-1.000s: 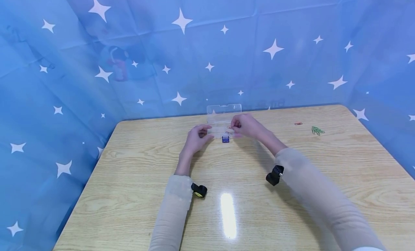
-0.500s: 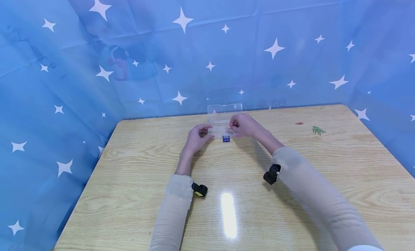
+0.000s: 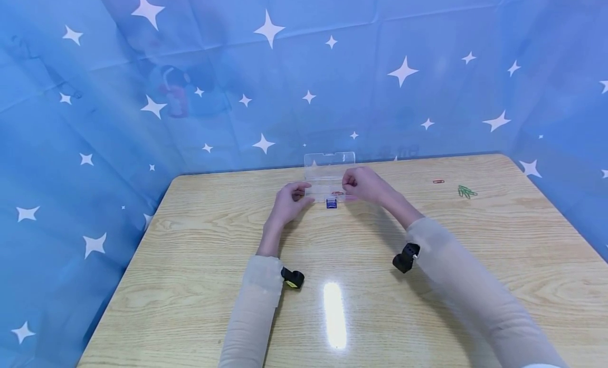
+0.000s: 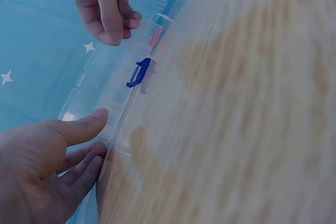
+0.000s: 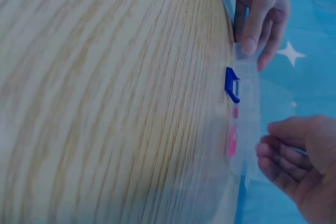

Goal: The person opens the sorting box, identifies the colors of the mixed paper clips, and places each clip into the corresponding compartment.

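Observation:
A clear plastic box (image 3: 326, 190) with its lid (image 3: 329, 161) raised and a blue latch (image 3: 331, 203) at the front sits at the far middle of the wooden table (image 3: 332, 262). My left hand (image 3: 303, 194) holds the box's left end, thumb in front and fingers behind, as the right wrist view shows (image 5: 254, 51). My right hand (image 3: 348, 184) hovers just over the box's right part, fingers loosely curled and empty (image 5: 273, 145). A red paper clip (image 3: 338, 193) lies inside the box, seen pink (image 5: 231, 142) through its wall.
A red paper clip (image 3: 437, 181) and a small heap of green paper clips (image 3: 466, 191) lie on the table at the far right. Blue star-printed cloth (image 3: 142, 120) surrounds the table on three sides. A light glare (image 3: 334, 315) marks the near tabletop.
My right hand pinched a clip over the box; now the clip lies in the box and the hand has lifted slightly to the right. The left hand has stayed in place.

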Available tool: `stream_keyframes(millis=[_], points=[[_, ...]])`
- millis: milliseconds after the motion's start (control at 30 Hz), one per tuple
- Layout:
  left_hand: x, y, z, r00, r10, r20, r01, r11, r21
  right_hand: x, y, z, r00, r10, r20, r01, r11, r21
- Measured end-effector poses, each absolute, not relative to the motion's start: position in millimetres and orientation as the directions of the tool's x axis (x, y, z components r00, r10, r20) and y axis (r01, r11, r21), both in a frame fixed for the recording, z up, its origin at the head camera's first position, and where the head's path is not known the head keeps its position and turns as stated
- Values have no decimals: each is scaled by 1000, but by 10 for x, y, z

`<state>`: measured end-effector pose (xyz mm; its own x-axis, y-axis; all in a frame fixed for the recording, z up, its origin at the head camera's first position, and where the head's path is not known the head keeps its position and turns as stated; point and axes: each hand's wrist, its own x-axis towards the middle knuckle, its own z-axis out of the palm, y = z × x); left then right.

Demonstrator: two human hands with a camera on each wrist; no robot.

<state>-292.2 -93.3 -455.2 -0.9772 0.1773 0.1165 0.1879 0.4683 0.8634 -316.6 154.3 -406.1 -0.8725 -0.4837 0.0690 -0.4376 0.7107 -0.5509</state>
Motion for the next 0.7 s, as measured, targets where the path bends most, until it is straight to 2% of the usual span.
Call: stream_keyframes(millis=[700], points=[[-2921, -927, -4557, -977, 175, 124, 191, 453, 871, -3115, 2119, -4146, -912, -401, 85, -384, 762, -521]])
